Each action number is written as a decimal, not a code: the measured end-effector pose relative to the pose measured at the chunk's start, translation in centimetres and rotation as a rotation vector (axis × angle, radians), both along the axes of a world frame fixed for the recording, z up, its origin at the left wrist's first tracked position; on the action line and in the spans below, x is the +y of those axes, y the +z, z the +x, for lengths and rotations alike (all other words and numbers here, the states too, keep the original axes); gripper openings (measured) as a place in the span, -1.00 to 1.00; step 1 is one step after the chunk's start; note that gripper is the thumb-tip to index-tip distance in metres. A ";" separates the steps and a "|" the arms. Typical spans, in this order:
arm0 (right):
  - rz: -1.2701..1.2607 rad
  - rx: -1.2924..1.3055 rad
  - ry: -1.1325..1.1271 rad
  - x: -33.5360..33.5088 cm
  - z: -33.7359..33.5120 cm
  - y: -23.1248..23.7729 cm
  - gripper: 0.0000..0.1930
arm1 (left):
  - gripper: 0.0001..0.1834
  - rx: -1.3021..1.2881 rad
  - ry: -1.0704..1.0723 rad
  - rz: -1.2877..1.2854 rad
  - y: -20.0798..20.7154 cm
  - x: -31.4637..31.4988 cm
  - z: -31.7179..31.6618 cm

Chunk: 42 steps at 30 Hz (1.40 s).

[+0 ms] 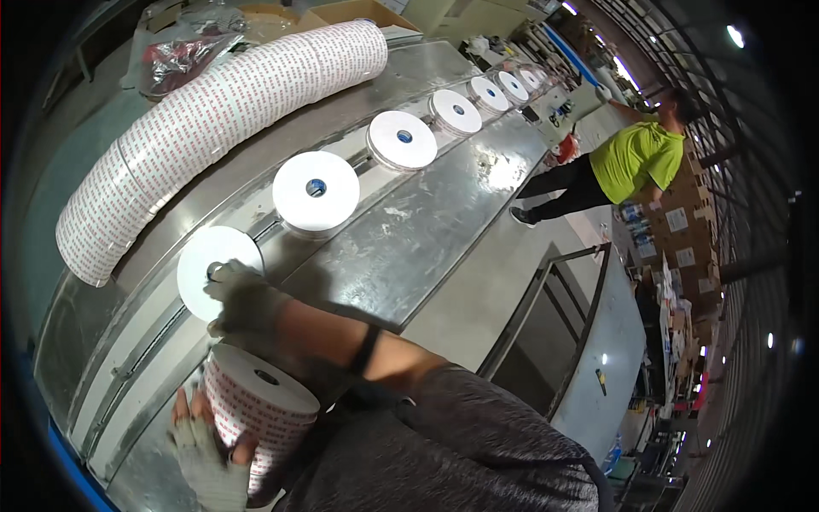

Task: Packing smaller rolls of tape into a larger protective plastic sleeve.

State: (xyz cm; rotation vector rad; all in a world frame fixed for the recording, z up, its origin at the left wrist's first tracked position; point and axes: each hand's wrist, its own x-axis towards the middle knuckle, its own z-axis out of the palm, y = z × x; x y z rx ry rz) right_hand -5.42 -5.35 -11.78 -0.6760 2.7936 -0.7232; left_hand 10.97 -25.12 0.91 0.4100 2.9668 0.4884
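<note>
My left hand [205, 456], in a pale glove with bare fingertips, holds the side of a stack of white tape rolls [260, 397] with red print, close to my body. My right hand [247, 299], gloved too, reaches over a flat white roll [201, 253] on the metal table [401, 230]. Its fingers curl at that roll's core hole, partly hiding it. Just beyond lies another white roll [328, 205] with a blue core. More such rolls, among them a white roll [401, 128], run in a line along the table away from me.
A long curved row of red-printed rolls [222, 119] lies on its side at the far left. Behind it are a plastic-wrapped bundle [183, 64] and a cardboard box [341, 13]. A person in a yellow-green shirt [636, 158] stands at the table's right side. A metal-framed table [601, 341] is at right.
</note>
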 end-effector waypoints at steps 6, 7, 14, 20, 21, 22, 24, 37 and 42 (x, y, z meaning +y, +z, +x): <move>-0.718 -0.514 -0.035 2.0 13.9 6.1 -0.06 | -0.01 0.043 0.150 0.083 -3.9 -7.0 6.0; -0.634 -0.403 -0.052 1.4 15.3 7.1 -0.01 | -0.01 -0.006 0.220 0.197 -3.4 -6.2 4.7; -0.890 -0.848 -0.138 2.1 7.9 5.5 -0.13 | -0.03 0.044 0.052 0.266 -3.7 -6.4 2.9; -1.007 -0.973 -0.469 1.7 4.5 6.1 -0.34 | -0.11 0.007 0.085 0.222 -2.4 -6.0 4.4; -0.982 -0.955 -0.749 1.6 4.4 6.2 -0.29 | -0.11 0.011 0.090 0.221 -1.8 -6.8 4.0; -0.983 -0.953 -0.744 1.1 4.2 5.9 -0.29 | -0.06 -0.142 0.068 0.179 -1.1 -7.8 3.4; -1.475 -0.855 -0.468 -0.5 3.7 5.0 -0.36 | 0.11 -0.286 0.092 0.151 -0.5 -8.2 0.5; -1.041 -0.205 -0.088 -6.6 6.2 2.7 -0.32 | 0.04 -0.132 0.430 1.495 -3.7 -10.1 -11.1; 0.061 0.332 -0.188 -2.2 -0.8 -4.2 -0.08 | -0.02 -0.038 0.497 1.097 -9.4 -10.9 -10.5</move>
